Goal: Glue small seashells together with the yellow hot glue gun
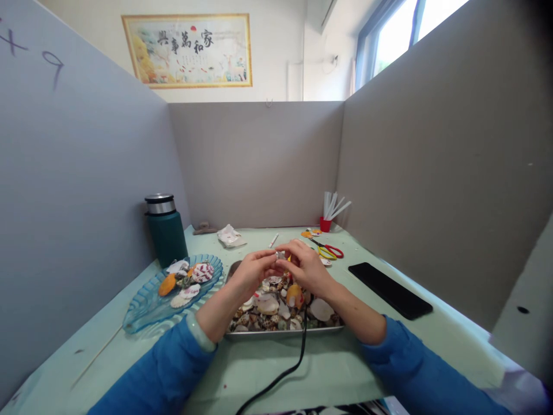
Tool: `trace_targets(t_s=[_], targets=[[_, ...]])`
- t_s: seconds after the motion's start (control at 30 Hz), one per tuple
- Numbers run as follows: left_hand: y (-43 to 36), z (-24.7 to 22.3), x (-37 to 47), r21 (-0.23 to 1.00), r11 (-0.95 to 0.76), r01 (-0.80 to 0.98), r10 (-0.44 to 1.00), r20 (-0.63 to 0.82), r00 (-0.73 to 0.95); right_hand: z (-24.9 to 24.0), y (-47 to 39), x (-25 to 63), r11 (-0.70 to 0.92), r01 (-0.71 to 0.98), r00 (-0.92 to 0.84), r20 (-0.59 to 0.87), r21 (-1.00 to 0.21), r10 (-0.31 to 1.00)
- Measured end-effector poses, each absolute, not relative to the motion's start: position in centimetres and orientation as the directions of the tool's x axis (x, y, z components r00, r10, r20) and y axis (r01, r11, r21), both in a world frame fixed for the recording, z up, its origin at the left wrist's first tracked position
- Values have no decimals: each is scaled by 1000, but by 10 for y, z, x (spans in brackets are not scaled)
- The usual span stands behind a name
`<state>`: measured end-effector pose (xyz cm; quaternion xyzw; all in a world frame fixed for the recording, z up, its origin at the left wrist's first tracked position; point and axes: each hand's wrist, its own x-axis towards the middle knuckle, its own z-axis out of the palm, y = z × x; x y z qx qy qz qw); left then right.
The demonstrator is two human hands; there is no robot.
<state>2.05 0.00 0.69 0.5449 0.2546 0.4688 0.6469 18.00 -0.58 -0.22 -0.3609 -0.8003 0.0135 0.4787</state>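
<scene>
Over the far part of a metal tray (285, 332), my left hand (257, 268) and my right hand (305, 265) meet at the fingertips. Between them they pinch a small whitish piece (280, 255), perhaps a shell; it is too small to tell for sure. Shells (268, 304) of many sizes fill the tray below, some spotted, some white. An orange-yellow object (295, 295) rests among them under my right hand. A black cable (298, 364) runs from the tray toward me. My hands hide the tray's far side.
On the left, a blue plate (147, 305) holds several shells, with a green bottle (166, 233) behind it. To the right lie scissors (330, 251) and a black phone-like slab (389, 289). A red cup (325, 225) of white sticks stands at the back. Grey partitions (259, 161) enclose the table.
</scene>
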Motion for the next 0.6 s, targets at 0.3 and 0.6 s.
trace_targets(t_s=[0.3,0.6], targets=[[-2,10,19,904,34,-427,865,187,466,-6,3,181,762,358,-204,751,-540,628],[-2,8,20,909,-14,-417,860,224,458,-5,3,181,750,291,-213,724,-594,656]])
